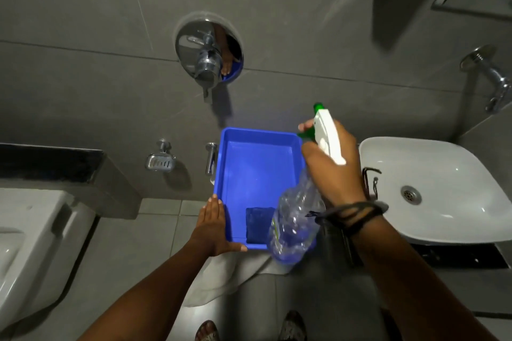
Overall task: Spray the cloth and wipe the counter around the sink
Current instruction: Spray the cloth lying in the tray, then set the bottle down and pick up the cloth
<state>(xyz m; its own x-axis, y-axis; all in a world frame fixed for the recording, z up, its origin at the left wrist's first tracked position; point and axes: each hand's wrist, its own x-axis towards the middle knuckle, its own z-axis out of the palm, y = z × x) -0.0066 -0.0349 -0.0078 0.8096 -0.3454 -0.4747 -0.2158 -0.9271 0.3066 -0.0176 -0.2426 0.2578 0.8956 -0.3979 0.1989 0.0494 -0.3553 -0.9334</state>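
Observation:
My left hand (212, 225) grips the near left corner of a blue plastic tray (257, 160) and holds it up in front of me. A folded dark blue cloth (257, 225) lies in the tray's near end. My right hand (332, 163) is wrapped around the neck of a clear spray bottle (296, 227) with a white and green trigger head (327, 134), above the tray's right edge. The white sink (432, 188) stands to the right, with a strip of dark counter (465, 256) showing under its near edge.
A chrome mixer valve (208, 57) and a soap dish (160, 162) hang on the grey tiled wall. A wall tap (490, 77) sits above the sink. A white toilet (30, 243) is at the left. White fabric (224, 277) hangs below the tray.

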